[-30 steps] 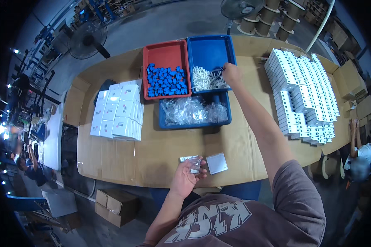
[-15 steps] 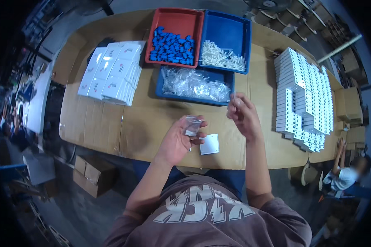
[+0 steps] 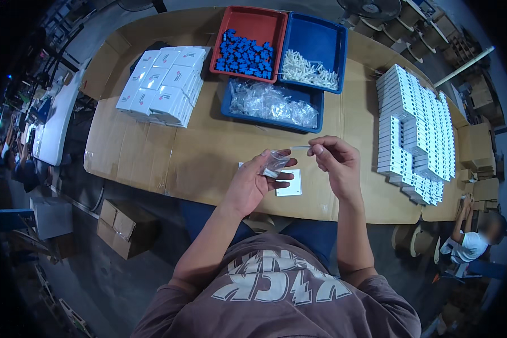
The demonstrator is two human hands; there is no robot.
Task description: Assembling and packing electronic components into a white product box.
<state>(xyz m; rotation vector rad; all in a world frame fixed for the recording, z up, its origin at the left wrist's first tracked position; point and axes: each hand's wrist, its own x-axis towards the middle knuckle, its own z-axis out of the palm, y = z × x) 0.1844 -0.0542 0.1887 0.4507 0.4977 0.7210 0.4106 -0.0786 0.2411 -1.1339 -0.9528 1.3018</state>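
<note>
My left hand (image 3: 251,183) holds a small clear plastic bag (image 3: 275,161) between thumb and fingers. Something small and white lies at the bottom of the bag. To its right, my right hand (image 3: 339,166) pinches a thin whitish stick (image 3: 300,147), which points left toward the mouth of the bag. A gap remains between the stick and the bag, as far as I can see. A flat white square plate (image 3: 289,185) lies on the cardboard below my left fingertips, partly covered by them. Another white edge shows behind that hand.
Beyond my hands stand a red tray (image 3: 256,17) of blue pieces, a blue tray (image 3: 316,39) of white plugs and a blue tray (image 3: 273,124) of clear bags. White boxes (image 3: 162,84) are stacked left, slotted white boxes (image 3: 411,135) right. A person (image 3: 468,242) sits far right.
My right hand has come down and its thin stick is now near the bag. My left hand has moved slightly right and up with the bag. The whole view has shifted a little.
</note>
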